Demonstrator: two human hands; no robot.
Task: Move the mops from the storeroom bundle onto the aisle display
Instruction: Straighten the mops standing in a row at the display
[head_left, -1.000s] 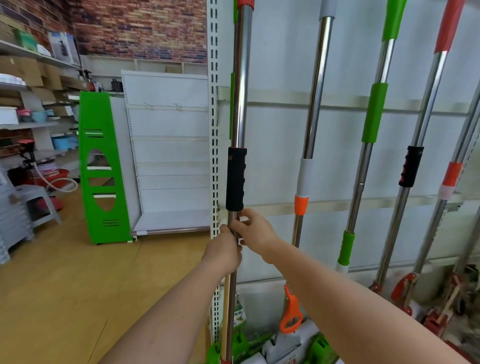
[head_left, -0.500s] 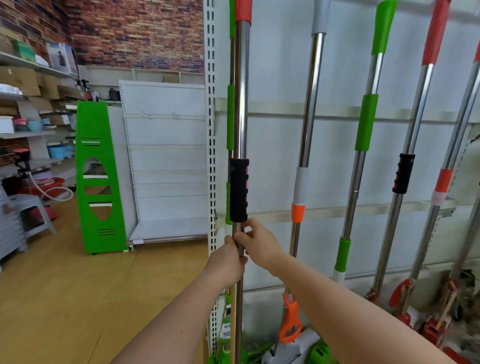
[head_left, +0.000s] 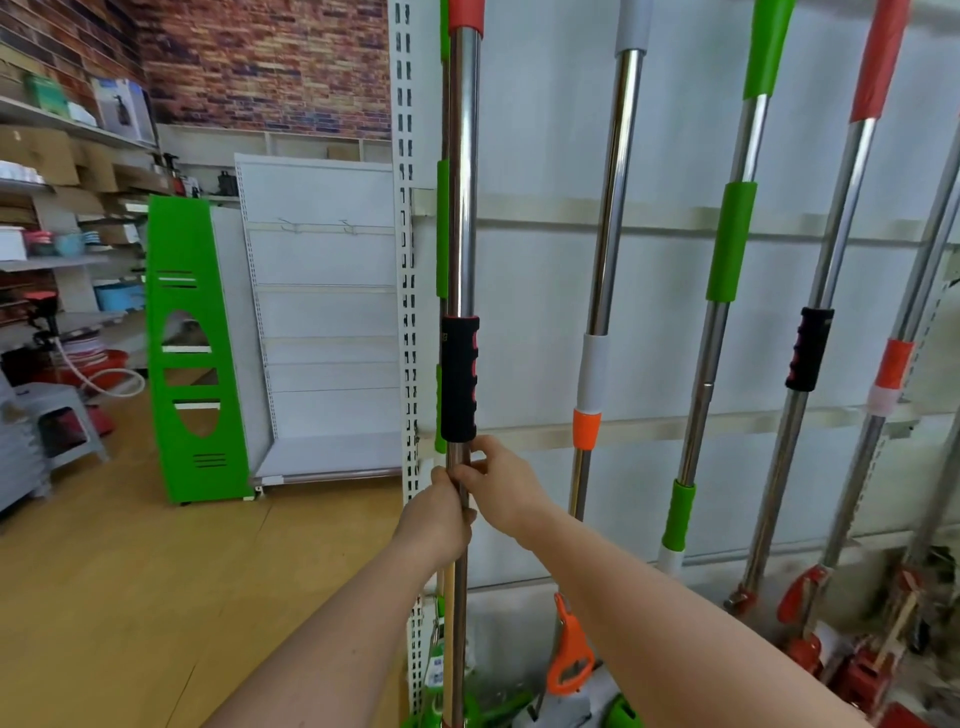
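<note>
Standing against the white display panel (head_left: 649, 312): one upright steel mop handle (head_left: 462, 208), red cap on top, black foam grip (head_left: 459, 379) at mid-height. My left hand (head_left: 434, 525) wraps the pole just below that grip, fingers curled fully round it. My right hand (head_left: 501, 488) pinches the same pole just above, fingertips (head_left: 470, 470) closed on the steel.

Gap right of held pole (head_left: 462, 208) — grey-sleeved pole (head_left: 605, 260) bounds it.
</note>
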